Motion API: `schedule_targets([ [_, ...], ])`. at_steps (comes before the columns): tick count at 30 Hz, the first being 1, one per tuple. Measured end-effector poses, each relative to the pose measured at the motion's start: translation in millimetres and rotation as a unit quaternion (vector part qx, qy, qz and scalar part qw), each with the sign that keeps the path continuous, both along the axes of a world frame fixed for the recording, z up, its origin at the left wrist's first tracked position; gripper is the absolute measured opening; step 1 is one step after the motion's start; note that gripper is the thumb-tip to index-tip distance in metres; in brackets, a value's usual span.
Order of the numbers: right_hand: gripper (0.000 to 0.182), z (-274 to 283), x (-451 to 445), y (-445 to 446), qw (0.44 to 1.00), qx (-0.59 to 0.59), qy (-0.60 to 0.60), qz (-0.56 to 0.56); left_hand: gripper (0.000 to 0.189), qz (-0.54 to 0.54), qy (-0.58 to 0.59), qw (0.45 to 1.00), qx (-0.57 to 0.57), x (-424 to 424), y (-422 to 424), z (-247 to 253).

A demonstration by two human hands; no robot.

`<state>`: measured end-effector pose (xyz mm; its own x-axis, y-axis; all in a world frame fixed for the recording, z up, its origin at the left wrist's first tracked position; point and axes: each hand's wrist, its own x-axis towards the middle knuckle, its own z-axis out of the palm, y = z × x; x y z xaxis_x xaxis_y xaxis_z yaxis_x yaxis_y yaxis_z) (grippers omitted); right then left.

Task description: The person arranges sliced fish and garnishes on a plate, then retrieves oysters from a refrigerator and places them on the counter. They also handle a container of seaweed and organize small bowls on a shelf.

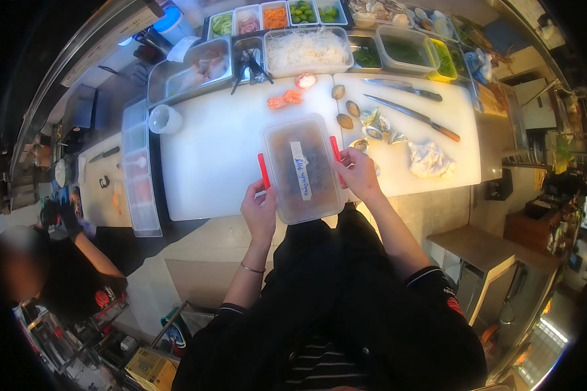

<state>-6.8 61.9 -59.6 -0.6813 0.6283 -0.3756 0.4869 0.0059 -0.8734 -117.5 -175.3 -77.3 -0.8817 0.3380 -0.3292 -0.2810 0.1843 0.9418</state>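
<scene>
Between my two hands is a clear plastic food container (281, 171), its lid bearing a handwritten strip of tape (301, 171). Its contents look brown through the plastic. My left hand (259, 210) grips the left side at a red lid clip (263, 171), and my right hand (358, 171) grips the right side at another red clip (334, 147). The container covers the front edge of a white cutting board (210, 156). Beyond it lie cooked shrimp (284, 99) and a red-rimmed pale seafood piece (305, 80). Small abalone-like shellfish (345, 121) and iridescent shells (374, 129) are to the right.
Two knives (413, 115) (403, 89) and a crumpled white cloth (428, 160) lie on the right board. A white cup (165, 119) stands at left. Ingredient tubs, one with white shreds (308, 49), line the back. A gloved co-worker (73, 273) is at far left.
</scene>
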Motion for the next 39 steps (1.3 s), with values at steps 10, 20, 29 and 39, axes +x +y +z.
schedule_targets([
  [10, 0.033, -3, -5, -11, 0.977, 0.211, -0.009, -0.024, 0.036, 0.025, 0.069, 0.997, -0.031, 8, 8, 7],
  [20, 0.032, -35, 36, -41, 0.983, 0.151, 0.052, 0.088, 0.051, 0.005, -0.096, 0.995, -0.005, 67, -20, -36],
  [29, 0.057, -195, 256, 15, 0.805, -0.346, 0.110, -0.469, 0.071, -0.068, -0.276, 0.947, 0.152, 108, -84, -49],
  [39, 0.101, -347, 210, 143, 0.426, -0.511, 0.442, -0.601, 0.075, -0.120, -0.234, 0.964, 0.038, 198, -72, 28],
])
